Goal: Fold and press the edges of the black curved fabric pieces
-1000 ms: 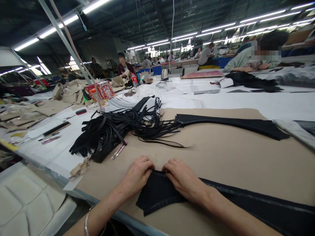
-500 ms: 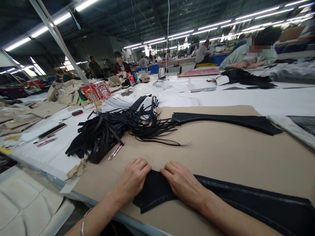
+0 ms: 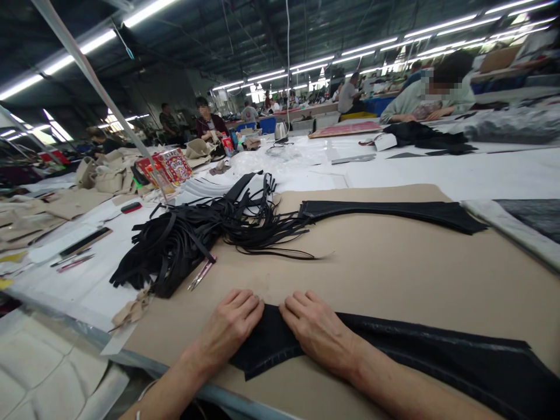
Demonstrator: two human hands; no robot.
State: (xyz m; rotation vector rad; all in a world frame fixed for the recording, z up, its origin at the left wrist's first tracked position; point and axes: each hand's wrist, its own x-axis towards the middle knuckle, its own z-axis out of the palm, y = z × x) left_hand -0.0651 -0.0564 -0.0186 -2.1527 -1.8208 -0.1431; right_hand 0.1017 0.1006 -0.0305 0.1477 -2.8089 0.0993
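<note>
A long black fabric piece [image 3: 441,344] lies across the near side of a tan sheet, with whitish lines along its edges. Near its left end, my left hand [image 3: 234,321] is closed on the far edge, fingers curled down. A short way to the right, my right hand [image 3: 317,324] grips the same edge, its fingertips hidden beneath the knuckles. Black cloth shows between the two hands. Beyond them, pink-handled thread snips [image 3: 202,274] rest beside a tangled heap of black strips [image 3: 175,245].
The tan sheet [image 3: 371,262] covers the near table. A stack of black cut pieces [image 3: 394,213] lies farther back, left of a pale roll [image 3: 507,230]. A slanted pole [image 3: 100,87] rises at left. A co-worker [image 3: 431,96] leans over the table at far right.
The view has shifted slightly, moving the scene a little left in the picture. Both hands keep nearly the same hold on the black fabric's far edge.
</note>
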